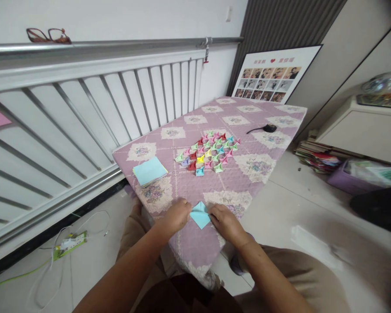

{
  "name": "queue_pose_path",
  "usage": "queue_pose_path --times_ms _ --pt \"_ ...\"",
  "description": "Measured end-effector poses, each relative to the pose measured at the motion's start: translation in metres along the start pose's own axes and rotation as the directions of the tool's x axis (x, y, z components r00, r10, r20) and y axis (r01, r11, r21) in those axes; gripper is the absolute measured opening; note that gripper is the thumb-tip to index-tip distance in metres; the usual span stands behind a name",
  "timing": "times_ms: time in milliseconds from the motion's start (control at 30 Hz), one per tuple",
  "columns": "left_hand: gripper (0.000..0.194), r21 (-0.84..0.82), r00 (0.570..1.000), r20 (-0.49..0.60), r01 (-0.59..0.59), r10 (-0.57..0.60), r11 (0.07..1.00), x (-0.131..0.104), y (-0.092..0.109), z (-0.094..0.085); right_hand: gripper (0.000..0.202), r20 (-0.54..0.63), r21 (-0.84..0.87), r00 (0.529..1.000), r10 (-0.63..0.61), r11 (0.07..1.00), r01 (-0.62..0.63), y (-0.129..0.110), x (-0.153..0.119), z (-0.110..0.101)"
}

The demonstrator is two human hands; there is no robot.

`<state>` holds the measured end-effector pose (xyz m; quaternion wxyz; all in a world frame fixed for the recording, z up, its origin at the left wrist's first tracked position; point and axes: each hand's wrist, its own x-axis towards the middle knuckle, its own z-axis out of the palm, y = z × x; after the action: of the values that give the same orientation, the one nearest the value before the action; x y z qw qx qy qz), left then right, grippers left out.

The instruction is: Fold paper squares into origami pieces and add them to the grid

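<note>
A light blue sheet of origami paper [201,218], partly folded into a diamond-like shape, lies at the near end of the table between my hands. My left hand [178,214] pinches its left corner, and my right hand [224,221] has closed fingers on its right corner. Crease lines cross the paper's upper half. Beyond it, several small folded paper pieces [200,159] in green, pink, red, yellow and blue stand in slanting rows. Left of these rests a stack of square paper [150,170], its top sheet light blue.
The purple flowered tablecloth [189,182] covers the table, which touches a white radiator [117,104]. A black object with a strap [269,128] lies near its right edge. Glasses [48,35] sit on the pipe. A power strip [70,244] and cables lie on the floor at left.
</note>
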<state>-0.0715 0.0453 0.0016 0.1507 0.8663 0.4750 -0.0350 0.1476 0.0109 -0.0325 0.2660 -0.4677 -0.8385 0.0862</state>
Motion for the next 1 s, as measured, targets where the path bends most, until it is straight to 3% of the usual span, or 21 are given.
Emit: queue_pose_path --times_ms 300,767,1000 --pt "0.017 0.026 1.0 -0.029 0.006 -0.005 1.0 -0.003 0.002 0.005 0.023 0.025 -0.125 0.998 -0.063 0.99 0.066 -0.002 -0.003 0.0" --pt "0.023 0.178 0.999 -0.028 0.036 -0.032 0.983 -0.017 0.016 0.004 0.019 0.08 -0.125 0.993 -0.092 0.987 0.101 -0.004 -0.006 -0.002" --pt "0.026 0.103 0.997 -0.049 0.071 -0.066 0.992 -0.017 0.014 0.001 0.024 0.11 -0.158 0.989 -0.097 0.981 0.113 -0.007 -0.006 -0.006"
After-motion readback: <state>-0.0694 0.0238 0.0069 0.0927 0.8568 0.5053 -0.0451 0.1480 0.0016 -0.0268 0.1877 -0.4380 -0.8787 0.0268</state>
